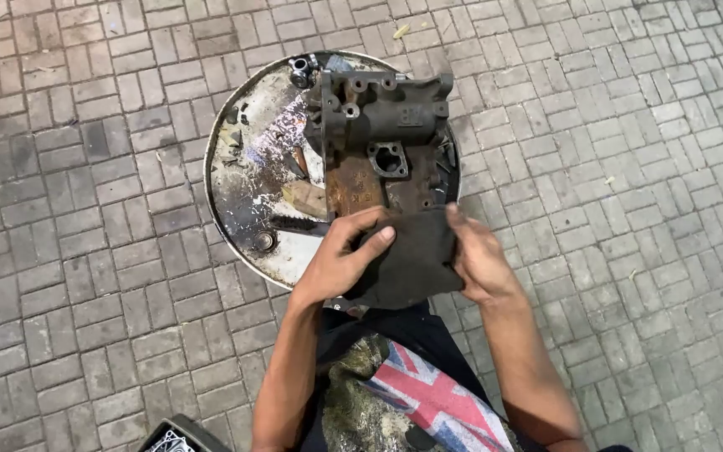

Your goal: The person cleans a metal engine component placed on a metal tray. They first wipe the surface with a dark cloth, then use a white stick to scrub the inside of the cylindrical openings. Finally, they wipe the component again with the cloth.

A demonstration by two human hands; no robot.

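A rusty, dark cast-metal engine housing (376, 142) with bolt holes stands on a round metal drum top (248, 197). Over its near end lies a dark grey cloth (412, 259). My left hand (338, 259) grips the cloth's left side, thumb and fingers curled over its upper edge. My right hand (477, 259) holds the cloth's right side, thumb pressed on top. Both hands press the cloth against the housing's lower part.
The drum top is stained and carries a small metal cylinder (299, 71), a round bolt head (263, 242) and scraps. Grey brick paving (612, 167) surrounds the drum. A dark object's corner (179, 435) shows at the bottom edge, left of my patterned shirt.
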